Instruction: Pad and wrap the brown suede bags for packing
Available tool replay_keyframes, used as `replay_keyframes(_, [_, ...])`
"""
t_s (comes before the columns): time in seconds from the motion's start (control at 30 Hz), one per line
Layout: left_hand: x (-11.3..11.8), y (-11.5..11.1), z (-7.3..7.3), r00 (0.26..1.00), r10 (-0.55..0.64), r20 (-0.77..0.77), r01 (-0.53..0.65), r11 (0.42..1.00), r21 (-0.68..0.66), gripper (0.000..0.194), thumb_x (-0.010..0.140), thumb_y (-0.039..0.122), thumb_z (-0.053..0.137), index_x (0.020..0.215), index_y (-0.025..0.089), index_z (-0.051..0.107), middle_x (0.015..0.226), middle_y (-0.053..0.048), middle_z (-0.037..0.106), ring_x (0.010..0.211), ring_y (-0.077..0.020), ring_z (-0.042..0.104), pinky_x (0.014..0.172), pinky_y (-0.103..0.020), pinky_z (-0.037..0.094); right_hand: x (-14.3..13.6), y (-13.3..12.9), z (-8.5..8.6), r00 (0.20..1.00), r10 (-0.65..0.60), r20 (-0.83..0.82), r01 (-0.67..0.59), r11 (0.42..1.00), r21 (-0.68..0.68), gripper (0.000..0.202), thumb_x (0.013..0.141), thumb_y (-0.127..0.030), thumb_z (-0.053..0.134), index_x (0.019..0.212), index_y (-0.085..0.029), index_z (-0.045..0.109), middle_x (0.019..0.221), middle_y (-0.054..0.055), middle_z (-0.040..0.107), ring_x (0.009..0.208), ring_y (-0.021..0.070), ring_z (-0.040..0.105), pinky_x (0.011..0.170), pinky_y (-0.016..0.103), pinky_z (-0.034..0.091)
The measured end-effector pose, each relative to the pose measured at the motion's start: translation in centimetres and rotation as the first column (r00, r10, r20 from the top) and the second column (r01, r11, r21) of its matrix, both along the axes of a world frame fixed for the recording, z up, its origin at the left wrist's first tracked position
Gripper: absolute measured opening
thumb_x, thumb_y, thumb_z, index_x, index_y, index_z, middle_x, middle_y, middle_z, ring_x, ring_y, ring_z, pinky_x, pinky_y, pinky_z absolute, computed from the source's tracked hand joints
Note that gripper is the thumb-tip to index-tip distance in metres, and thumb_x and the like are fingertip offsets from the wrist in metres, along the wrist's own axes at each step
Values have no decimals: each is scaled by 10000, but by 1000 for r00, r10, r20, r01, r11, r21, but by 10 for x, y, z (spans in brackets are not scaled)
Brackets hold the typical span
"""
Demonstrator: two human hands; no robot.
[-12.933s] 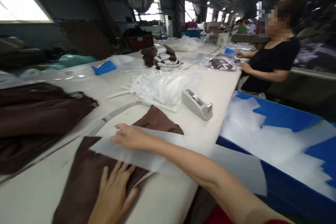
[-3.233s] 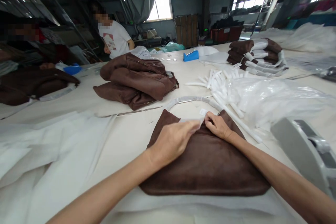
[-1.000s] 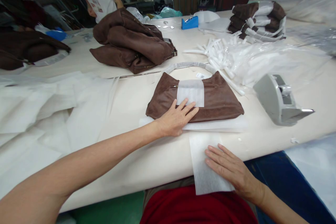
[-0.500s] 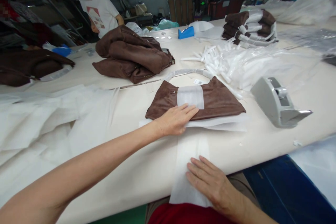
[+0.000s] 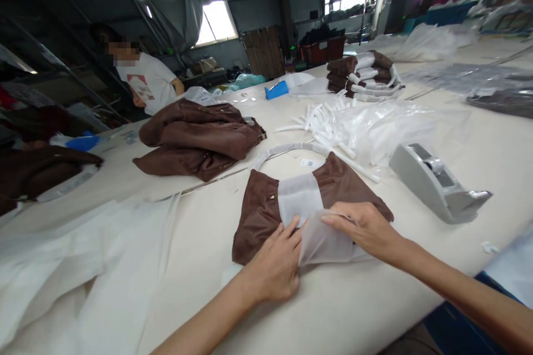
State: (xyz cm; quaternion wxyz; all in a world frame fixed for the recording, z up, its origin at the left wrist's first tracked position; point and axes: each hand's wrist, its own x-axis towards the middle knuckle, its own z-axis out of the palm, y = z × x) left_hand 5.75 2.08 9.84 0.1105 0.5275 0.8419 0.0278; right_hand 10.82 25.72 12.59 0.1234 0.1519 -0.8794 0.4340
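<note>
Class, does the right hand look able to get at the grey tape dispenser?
Probably yes: the tape dispenser is nearby and nothing seems in the way, though the right hand holds a white sheet.

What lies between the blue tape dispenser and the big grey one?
Thin white tubes and crumpled clear plastic film lie there, in the head view.

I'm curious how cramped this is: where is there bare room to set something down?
Bare tabletop shows between the loose white sheets and the brown bag, nearer the wearer than the right hand, and right of the grey tape dispenser. It is crowded beyond the bag: white tubes, clear plastic and heaped brown bags.
</note>
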Motion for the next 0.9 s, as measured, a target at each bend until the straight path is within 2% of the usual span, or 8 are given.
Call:
replay_keyframes(0.17, [0, -5, -8, 993, 88, 83, -105, 969, 225, 616, 783, 392, 670, 1344, 192, 512, 1343, -158, 588, 1292, -360, 493, 1156, -544, 324, -73, -17, -30, 955, -230, 186, 210, 970, 120, 414, 871, -445, 617, 584, -189, 463, 556, -40, 486, 557, 112, 463, 538, 236, 292])
replay_keyframes(0.27, [-5, -8, -15, 950, 206, 236, -290, 863, 414, 345, 929, 432, 518, 1204, 237, 590, 1164, -96, 683, 1095, -267, 633, 954, -382, 520, -83, -27, -45, 913, -340, 225, 284, 926, 248, 367, 867, -456, 623, 624, -199, 527, 603, -13, 587, 597, 142, 533, 555, 253, 273])
replay_keyframes(0.43, [-9, -9, -29, 848, 384, 365, -523, 715, 464, 250, 957, 354, 474, 780, 218, 588, 729, 9, 643, 693, -157, 625, 692, -260, 526, -84, -32, -54, 885, -409, 221, 294, 861, 415, 356, 892, -549, 584, 769, -221, 646, 763, 59, 729, 751, 225, 671, 591, 274, 297])
replay_keyframes(0.53, [-9, -11, -29, 827, 388, 407, -558, 658, 507, 141, 930, 309, 515, 876, 211, 600, 831, -9, 670, 755, -163, 652, 689, -258, 561, -89, -32, -54, 865, -415, 282, 257, 849, 461, 425, 888, -625, 550, 822, -226, 680, 795, 77, 746, 799, 256, 697, 605, 276, 322])
replay_keyframes(0.6, [-10, -9, -22, 860, 426, 280, -504, 622, 600, 161, 918, 281, 546, 1047, 199, 599, 978, -56, 678, 869, -193, 665, 713, -285, 580, -92, -32, -53, 857, -403, 321, 223, 851, 475, 453, 885, -651, 536, 867, -229, 698, 814, 81, 751, 819, 263, 704, 618, 276, 343])
replay_keyframes(0.67, [-13, -3, -14, 895, 445, 14, -333, 649, 684, 299, 919, 234, 557, 1215, 188, 564, 1105, -103, 658, 1008, -231, 640, 819, -347, 568, -94, -32, -53, 855, -395, 336, 204, 852, 482, 462, 881, -659, 536, 904, -231, 707, 825, 84, 753, 837, 269, 705, 628, 277, 355])
replay_keyframes(0.77, [-21, 12, -10, 914, 276, -296, -62, 819, 570, 444, 943, 200, 510, 1385, 173, 479, 1315, -135, 598, 1268, -290, 514, 1060, -473, 432, -93, -33, -54, 866, -388, 315, 197, 844, 499, 350, 917, -546, 554, 900, -230, 704, 812, 82, 751, 808, 256, 704, 604, 272, 331])
replay_keyframes(0.9, [-32, 25, -33, 895, 158, -417, -26, 952, 306, 674, 964, 437, 477, 1508, 84, 296, 1547, -174, 373, 1449, -364, 282, 1121, -567, 339, -93, -31, -60, 874, -383, 300, 221, 862, 456, 231, 933, -374, 547, 805, -221, 664, 734, 54, 724, 711, 211, 679, 555, 271, 265])
